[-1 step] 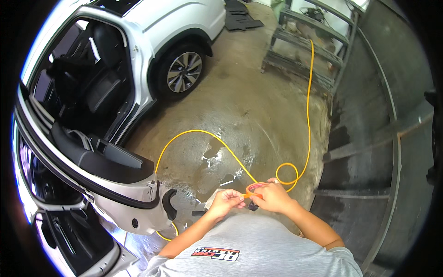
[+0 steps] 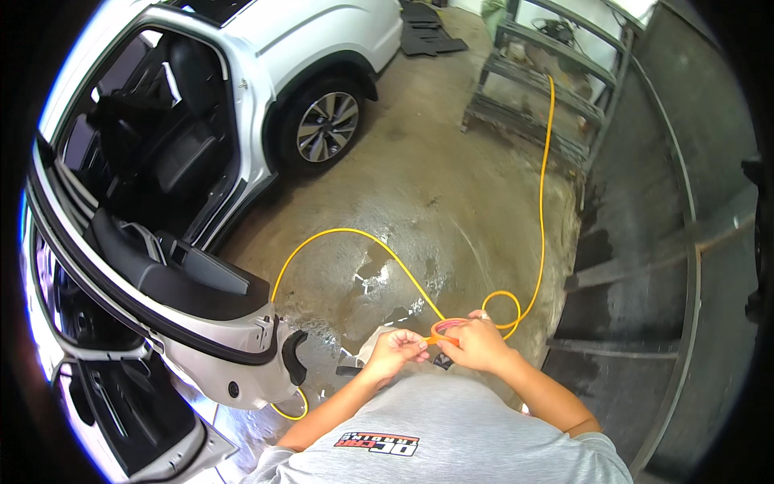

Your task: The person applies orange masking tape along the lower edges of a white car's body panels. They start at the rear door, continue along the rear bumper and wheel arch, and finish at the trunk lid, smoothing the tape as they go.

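Note:
A roll of orange tape [image 2: 446,324] is gripped by my right hand [image 2: 481,347], its fingers wrapped round the ring. A short strip of the tape stretches left from the roll. My left hand [image 2: 393,355] pinches the end of that strip between thumb and fingertips. Both hands are close together in front of my grey shirt [image 2: 476,419]. Behind them, a yellow hose [image 2: 347,231] lies curved on the wet floor.
To the left, a white car [image 2: 322,36] has its door [image 2: 234,367] swung out beside me. A rear wheel [image 2: 326,127] stands beyond. At the far right are a metal rack [image 2: 548,93] and dark wall panels [image 2: 629,306]. Black mats [image 2: 427,32] lie at the back.
The view has shifted very slightly. My hands keep the same hold on the tape.

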{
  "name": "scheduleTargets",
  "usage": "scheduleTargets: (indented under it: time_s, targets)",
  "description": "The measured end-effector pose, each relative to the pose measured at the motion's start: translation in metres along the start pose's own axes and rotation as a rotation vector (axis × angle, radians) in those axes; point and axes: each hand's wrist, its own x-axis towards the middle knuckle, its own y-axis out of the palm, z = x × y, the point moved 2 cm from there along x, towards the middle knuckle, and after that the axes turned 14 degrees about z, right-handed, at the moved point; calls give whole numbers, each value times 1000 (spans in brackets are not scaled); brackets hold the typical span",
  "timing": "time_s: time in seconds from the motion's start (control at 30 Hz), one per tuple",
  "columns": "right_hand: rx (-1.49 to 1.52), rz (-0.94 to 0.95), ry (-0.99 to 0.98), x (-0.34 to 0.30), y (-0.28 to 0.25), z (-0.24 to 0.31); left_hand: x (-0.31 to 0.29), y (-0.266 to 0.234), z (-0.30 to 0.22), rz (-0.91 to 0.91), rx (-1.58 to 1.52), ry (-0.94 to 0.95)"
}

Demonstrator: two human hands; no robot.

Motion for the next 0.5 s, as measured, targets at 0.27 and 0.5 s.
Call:
scheduleTargets:
  time_s: [0.27, 0.5]
  targets:
    - [54, -161, -201, 116, -106, -70, 134, -39, -79, -183, -123, 247]
    - [57, -53, -405, 252, -241, -113, 269, -129, -199, -101, -105, 161]
